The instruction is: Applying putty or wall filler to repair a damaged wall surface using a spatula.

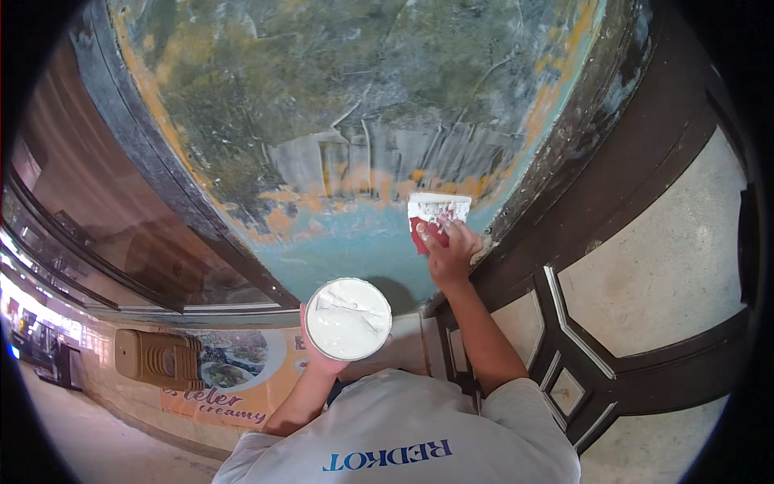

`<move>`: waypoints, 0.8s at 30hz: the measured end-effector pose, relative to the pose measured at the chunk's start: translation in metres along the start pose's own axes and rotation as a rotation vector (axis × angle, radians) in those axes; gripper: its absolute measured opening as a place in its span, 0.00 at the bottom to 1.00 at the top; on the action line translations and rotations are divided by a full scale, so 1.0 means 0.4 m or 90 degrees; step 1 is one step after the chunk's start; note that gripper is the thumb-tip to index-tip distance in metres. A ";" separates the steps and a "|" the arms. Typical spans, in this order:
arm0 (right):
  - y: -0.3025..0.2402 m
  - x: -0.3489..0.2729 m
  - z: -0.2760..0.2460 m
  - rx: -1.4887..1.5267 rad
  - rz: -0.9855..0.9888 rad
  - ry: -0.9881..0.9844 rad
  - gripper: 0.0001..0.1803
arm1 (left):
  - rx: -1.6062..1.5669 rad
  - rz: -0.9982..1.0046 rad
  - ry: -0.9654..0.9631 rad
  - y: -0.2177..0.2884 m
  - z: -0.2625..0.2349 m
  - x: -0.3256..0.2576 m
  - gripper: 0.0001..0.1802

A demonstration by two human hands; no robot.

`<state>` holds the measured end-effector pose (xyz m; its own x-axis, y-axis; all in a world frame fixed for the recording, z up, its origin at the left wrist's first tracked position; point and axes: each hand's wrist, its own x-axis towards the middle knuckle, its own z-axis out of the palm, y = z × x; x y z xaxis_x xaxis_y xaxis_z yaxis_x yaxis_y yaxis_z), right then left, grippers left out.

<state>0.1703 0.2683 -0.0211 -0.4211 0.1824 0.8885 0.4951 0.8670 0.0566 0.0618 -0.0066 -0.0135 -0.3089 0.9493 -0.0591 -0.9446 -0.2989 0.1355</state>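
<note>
Held up in front of my body is a round tub (348,321) of thick white putty, its surface dug into ridges. My left hand (326,363) is wrapped around the tub from below and the side, and most of its fingers are hidden behind it. My right hand (453,252) grips a red putty spreader (419,235), with white putty smeared over its wide upper edge. The spreader is at the painted wall (343,250), near its right border; whether it touches cannot be made out. Above it, whitish streaks cross the wall's orange and dark grey-green patches.
A dark wood frame with pale panels (645,250) stands close on the right. At left is a brown-framed glass pane (153,202). Lower left, a tan plastic stool (153,357) stands beside an orange printed banner (234,403).
</note>
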 end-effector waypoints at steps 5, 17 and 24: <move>-0.073 0.291 -0.015 -0.038 -0.013 0.079 0.29 | 0.034 -0.026 -0.013 0.084 0.003 -0.017 0.48; -0.235 0.072 0.041 0.028 -0.005 0.003 0.28 | 0.022 -0.022 -0.004 0.196 -0.003 -0.075 0.48; -0.313 0.357 0.055 0.030 -0.045 0.077 0.28 | 0.063 -0.009 -0.024 0.229 -0.014 -0.081 0.47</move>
<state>0.0314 0.1962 0.0889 -0.3571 0.0658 0.9318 0.4298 0.8972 0.1013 -0.0152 -0.0654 -0.0048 -0.2892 0.9569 -0.0243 -0.9328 -0.2760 0.2319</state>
